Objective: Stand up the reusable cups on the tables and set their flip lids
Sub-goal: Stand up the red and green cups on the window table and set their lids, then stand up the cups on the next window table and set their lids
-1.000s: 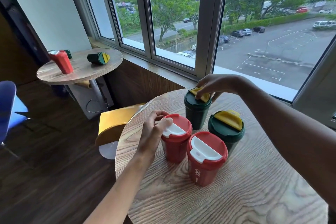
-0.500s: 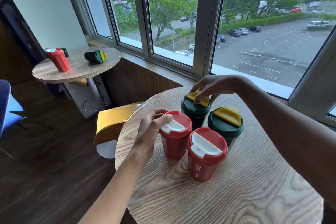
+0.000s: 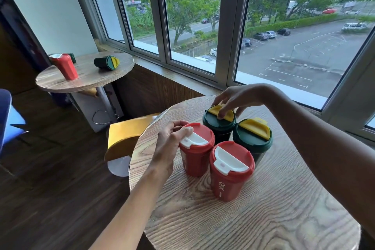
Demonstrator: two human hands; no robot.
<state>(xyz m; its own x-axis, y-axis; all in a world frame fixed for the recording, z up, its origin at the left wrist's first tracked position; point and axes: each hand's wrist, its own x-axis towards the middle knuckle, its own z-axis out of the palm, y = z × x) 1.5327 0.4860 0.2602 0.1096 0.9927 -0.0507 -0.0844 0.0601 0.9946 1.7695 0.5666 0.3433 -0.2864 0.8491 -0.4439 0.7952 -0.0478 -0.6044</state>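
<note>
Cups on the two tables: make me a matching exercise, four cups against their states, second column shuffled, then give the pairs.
Column one
1. Green cup on the far table
2. Back green cup on the near table
3. Red cup nearest the camera
4. Left red cup on the near table

Column two
A. Upright, untouched, white flap
B. Lying on its side
C. Left hand at its white flap
D. Right hand on its yellow flap

Pairs: 1-B, 2-D, 3-A, 4-C

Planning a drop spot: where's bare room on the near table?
Free: near table from the front red cup to the near edge, and right of the green cups. Crowded: the four-cup cluster, with left hand and right hand on it.
</note>
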